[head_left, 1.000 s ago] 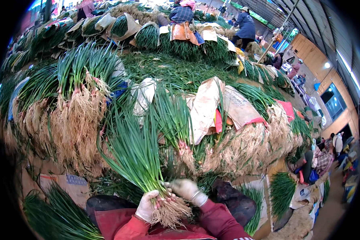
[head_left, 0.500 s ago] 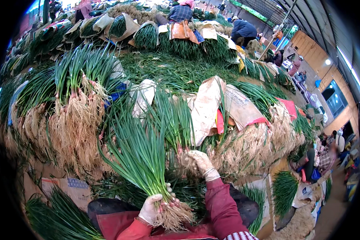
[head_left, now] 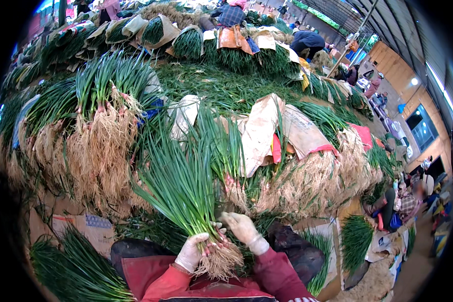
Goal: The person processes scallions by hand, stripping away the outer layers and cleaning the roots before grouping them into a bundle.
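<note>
My left hand (head_left: 192, 252), in a pale glove, is closed around a bunch of green onions (head_left: 186, 186) just above their pinkish bulbs. The long green leaves fan up and to the left; the pale roots (head_left: 219, 264) hang over my lap. Close to the right side of this bunch is my gloved right hand (head_left: 242, 230), its fingers drawn together toward the stems. What they pinch, if anything, cannot be made out. Just beyond it a smaller clump of green onions (head_left: 230, 173) leans on the heap, roots downward.
Large heaps of rooted green onions (head_left: 103, 156) stand ahead, left and right, partly covered by tan sacks (head_left: 259, 133). More green onions (head_left: 78, 269) lie at lower left, and another bunch (head_left: 357, 241) at right. Loose leaves cover the ground behind. Other people (head_left: 307, 40) work farther off.
My right hand has come back from the smaller clump toward me, to beside the held bunch. My left hand keeps its hold on the bunch, which has barely shifted.
</note>
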The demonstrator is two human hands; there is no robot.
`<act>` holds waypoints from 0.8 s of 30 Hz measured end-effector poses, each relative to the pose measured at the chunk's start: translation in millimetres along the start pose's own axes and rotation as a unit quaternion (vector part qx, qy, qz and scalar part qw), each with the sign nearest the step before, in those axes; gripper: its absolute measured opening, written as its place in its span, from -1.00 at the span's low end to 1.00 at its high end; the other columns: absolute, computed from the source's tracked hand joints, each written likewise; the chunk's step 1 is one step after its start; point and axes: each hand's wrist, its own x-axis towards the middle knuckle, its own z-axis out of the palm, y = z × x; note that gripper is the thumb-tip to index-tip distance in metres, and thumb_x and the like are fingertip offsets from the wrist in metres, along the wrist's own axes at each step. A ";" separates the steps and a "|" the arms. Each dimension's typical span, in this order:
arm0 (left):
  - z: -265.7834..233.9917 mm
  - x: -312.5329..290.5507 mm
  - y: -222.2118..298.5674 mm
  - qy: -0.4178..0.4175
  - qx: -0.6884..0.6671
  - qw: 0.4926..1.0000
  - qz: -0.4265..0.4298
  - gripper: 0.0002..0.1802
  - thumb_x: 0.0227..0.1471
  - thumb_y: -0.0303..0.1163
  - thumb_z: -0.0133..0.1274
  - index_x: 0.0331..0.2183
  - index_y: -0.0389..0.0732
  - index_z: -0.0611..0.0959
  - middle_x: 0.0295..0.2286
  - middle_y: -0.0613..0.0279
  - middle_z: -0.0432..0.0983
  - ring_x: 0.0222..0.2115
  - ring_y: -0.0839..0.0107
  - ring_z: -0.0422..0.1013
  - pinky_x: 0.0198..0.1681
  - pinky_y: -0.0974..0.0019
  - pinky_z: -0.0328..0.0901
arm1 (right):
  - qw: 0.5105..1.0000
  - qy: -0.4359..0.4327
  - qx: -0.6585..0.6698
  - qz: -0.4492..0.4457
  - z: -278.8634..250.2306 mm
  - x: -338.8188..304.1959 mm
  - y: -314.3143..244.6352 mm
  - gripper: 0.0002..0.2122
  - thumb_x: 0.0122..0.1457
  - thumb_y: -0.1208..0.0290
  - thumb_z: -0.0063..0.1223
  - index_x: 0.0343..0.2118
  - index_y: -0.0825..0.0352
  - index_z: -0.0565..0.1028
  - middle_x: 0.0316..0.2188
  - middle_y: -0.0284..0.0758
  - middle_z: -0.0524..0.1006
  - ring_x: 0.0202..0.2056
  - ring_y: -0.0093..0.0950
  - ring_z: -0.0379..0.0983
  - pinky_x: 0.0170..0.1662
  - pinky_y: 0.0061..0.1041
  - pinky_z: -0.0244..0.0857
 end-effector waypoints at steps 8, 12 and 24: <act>-26.8 -4.1 -0.8 -0.010 -0.024 0.999 -0.034 -0.46 -0.01 -0.33 -0.03 0.01 -0.38 0.38 -0.15 -0.10 0.45 -0.19 0.02 0.47 -0.11 0.11 0.41 | 0.907 -0.109 0.388 0.124 26.1 9.9 -27.2 -0.72 0.27 0.17 -0.08 -0.39 0.31 0.48 -0.60 -0.56 0.38 -0.61 -0.77 0.20 -0.56 -0.74 0.09; -34.5 -3.9 -6.9 0.009 -0.010 0.999 -0.034 -0.45 -0.04 -0.31 -0.02 -0.01 -0.38 0.39 -0.20 -0.08 0.48 -0.22 0.02 0.49 -0.16 0.13 0.43 | 0.979 -0.055 0.120 0.158 58.7 -5.8 41.1 -0.63 0.23 0.11 -0.08 -0.43 0.37 0.51 -0.56 -0.28 0.52 -0.51 -0.45 0.44 -0.41 -0.43 0.31; -19.8 -6.1 -1.2 0.001 0.005 0.999 -0.054 -0.48 0.00 -0.37 -0.05 0.02 -0.40 0.39 -0.22 -0.07 0.50 -0.20 -0.03 0.47 -0.09 0.09 0.39 | 0.997 -0.033 0.066 0.006 4.1 23.6 -33.9 -0.62 0.19 0.12 0.04 -0.30 0.45 0.52 -0.48 -0.27 0.55 -0.41 -0.51 0.45 -0.32 -0.47 0.34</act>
